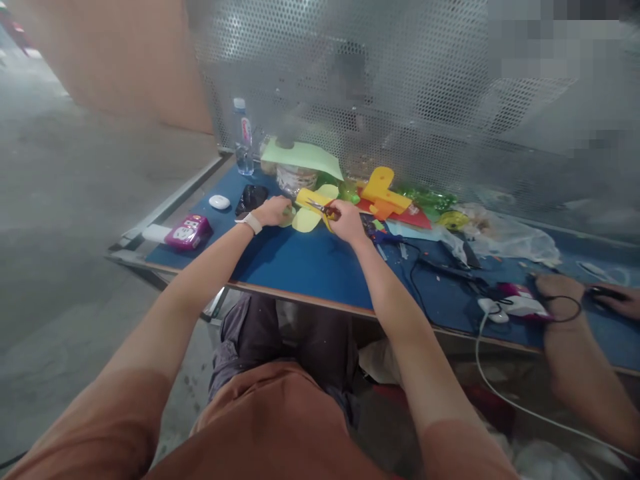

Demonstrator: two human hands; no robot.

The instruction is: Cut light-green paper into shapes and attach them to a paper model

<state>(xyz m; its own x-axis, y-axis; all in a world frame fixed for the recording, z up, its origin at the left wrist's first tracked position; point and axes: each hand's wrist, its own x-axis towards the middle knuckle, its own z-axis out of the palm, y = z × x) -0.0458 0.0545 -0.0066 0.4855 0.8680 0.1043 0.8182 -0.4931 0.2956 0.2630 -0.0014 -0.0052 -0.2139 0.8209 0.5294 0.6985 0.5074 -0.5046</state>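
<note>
Yellow petal-shaped sheet (307, 221) lies on the bench (305, 270) between both hands; the left hand (273, 211) has its fingers pinching the near petal, probably to steady it, while the right hand's (349, 222) fingers wrap the scissors' (327, 210) handles, presumably for blade control.

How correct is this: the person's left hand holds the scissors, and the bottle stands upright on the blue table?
The side is wrong: the head view shows the scissors in the right hand. The bottle stands upright on the blue table.
</note>
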